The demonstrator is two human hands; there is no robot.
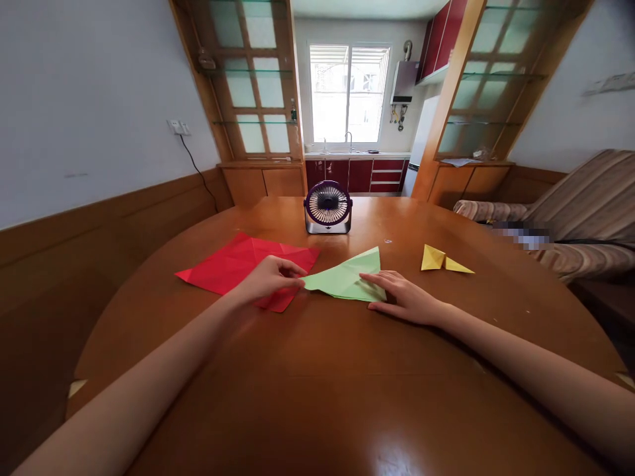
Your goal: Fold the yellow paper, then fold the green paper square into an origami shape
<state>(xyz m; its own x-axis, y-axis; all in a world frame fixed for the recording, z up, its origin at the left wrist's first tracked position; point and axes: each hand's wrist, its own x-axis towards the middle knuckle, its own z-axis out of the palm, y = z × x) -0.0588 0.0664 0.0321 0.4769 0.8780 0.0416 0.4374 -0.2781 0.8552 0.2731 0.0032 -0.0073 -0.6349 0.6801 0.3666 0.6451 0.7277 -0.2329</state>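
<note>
- Green paper (342,280), folded to a pointed shape: ctr. of table (317,396), btwn both hands, narrow tip to L, wide end to R.
- L hand (270,274): grip pinched on green paper's L tip; hand over R part of red sheet.
- R hand (404,297): grip loose, unclenched; fingers laid on green paper's wide end, thumb at its near edge.
- Red sheet (233,264): creased, spread on table just L of green paper.
- Yellow paper (433,258): folded, on table, R of R hand.
- Fan (328,203): purple rim, upright on table beyond the papers.
- L shelf unit (294,39): glass shelves; holds small dark bottle (294,111), R end.
- R cabinet (454,182): flat sheet (459,162) on ledge, w/ crumpled clear item (480,154) beside it.
- Striped armchair (585,198): far R; item on seat blurred.
</note>
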